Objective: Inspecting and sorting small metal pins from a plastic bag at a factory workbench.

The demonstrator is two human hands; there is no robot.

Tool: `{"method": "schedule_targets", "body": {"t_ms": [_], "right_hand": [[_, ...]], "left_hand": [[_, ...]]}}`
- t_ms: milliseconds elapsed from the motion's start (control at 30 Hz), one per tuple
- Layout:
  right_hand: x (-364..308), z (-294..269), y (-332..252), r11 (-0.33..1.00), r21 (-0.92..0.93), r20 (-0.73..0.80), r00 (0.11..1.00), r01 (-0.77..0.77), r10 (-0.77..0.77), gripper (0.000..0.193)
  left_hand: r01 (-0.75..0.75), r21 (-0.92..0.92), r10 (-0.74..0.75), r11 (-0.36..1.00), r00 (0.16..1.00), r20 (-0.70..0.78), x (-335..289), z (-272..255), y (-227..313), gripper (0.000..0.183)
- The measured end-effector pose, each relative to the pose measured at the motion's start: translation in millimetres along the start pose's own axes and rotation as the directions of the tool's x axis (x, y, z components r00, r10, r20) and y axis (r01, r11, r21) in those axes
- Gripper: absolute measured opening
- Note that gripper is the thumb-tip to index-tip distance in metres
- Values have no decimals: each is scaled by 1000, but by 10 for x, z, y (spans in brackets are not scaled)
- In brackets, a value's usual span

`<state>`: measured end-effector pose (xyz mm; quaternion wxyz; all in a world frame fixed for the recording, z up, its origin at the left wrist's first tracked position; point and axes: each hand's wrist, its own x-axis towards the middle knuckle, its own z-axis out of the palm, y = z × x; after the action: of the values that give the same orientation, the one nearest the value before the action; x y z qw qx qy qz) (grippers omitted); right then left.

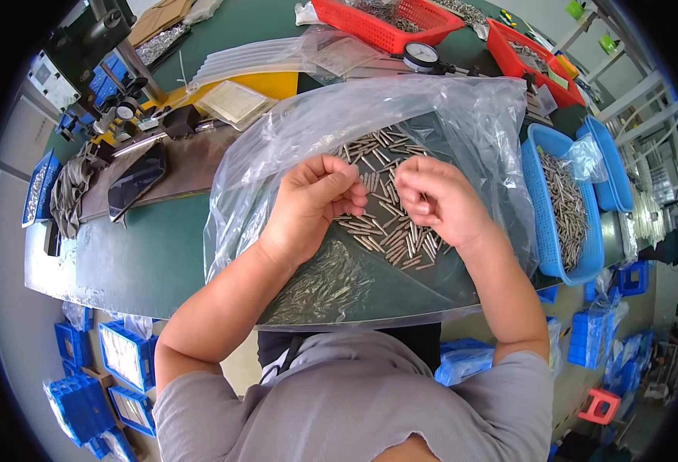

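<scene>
Both hands hover over a clear plastic bag spread on the table. Many small pointed metal pins lie loose on and under the plastic, between and below the hands. My left hand is closed, its thumb pressed against curled fingers. My right hand is closed too, thumb and fingertips drawn together a short gap from the left. Anything pinched in either hand is too small or hidden to make out.
A blue basket full of similar metal pieces stands at the right. Two red baskets sit at the back, near a dial gauge. At the left are a phone and a gauge stand. Blue crates stand below.
</scene>
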<state>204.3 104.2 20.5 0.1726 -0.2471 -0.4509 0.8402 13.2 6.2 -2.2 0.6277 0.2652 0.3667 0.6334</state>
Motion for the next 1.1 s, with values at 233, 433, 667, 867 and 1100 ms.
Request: {"method": "schedule_targets", "body": {"t_ms": [233,433,667,867,1100], "right_hand": [[84,229,328,-182,-942,335,800,282,-497,10],[73,264,364,-352,-900,403,800,258,-445,10],[0,155,72,835,-510,-128,942,207,-311,9],[-19,154,64,936,-301,-146,962,179,-231,12],[1,178,101,878,-406,-128,935,255,-330,10]], "left_hand": [[-13,-8,13,1000,1000,-17,17,36,19,9],[-19,-11,19,1000,1000,-18,1,33,29,10],[64,41,-63,997,998,-6,-7,13,2,7],[190,-48,-184,981,977,109,-26,33,-26,11],[192,-62,-183,980,976,120,-20,22,-37,10]]}}
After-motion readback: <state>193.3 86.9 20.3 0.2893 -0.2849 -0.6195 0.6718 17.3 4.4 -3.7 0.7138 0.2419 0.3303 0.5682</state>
